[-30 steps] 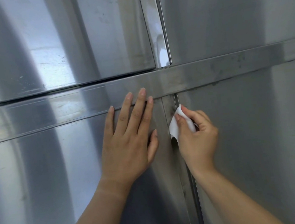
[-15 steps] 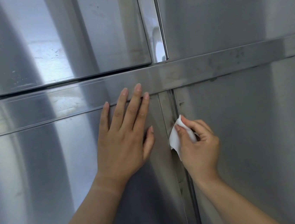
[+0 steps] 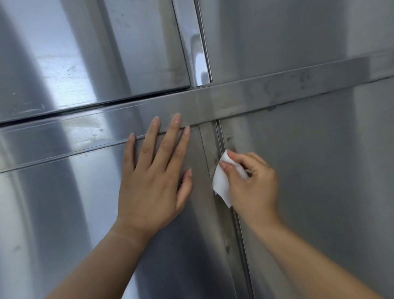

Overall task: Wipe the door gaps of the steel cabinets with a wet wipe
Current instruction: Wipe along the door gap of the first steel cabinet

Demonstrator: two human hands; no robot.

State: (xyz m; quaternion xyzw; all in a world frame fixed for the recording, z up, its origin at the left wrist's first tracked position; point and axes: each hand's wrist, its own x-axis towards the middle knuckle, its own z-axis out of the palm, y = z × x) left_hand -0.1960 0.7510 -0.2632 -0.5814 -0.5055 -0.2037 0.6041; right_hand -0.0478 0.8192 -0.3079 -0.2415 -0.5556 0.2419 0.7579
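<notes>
**Steel cabinets (image 3: 318, 184): wipe (image 3: 222, 185) held at the door gap (image 3: 243, 254) below the cross rail (image 3: 258, 93)**

The steel cabinets fill the whole view, their brushed fronts split by the cross rail, which runs from side to side. Above the rail sit an upper left door (image 3: 81, 51) and an upper right door (image 3: 298, 14). Below it are a lower left door (image 3: 52, 227) and a lower right door. The door gap runs straight down from the rail between the two lower doors, beside a narrow upright strip (image 3: 208, 143).

The left hand (image 3: 156, 186) lies flat on the lower left door just under the rail. Its fingers are straight and spread, and the longest fingertips reach onto the rail's lower edge.

The right hand (image 3: 254, 187) is a little below the rail, with its fingers curled. It pinches the white wipe between thumb and fingers, and the wipe is pressed against the gap and the strip beside it.

Dark marks (image 3: 229, 137) show on the lower right door, directly under the rail and next to the gap. Fainter smudges (image 3: 303, 80) spot the rail itself.
</notes>
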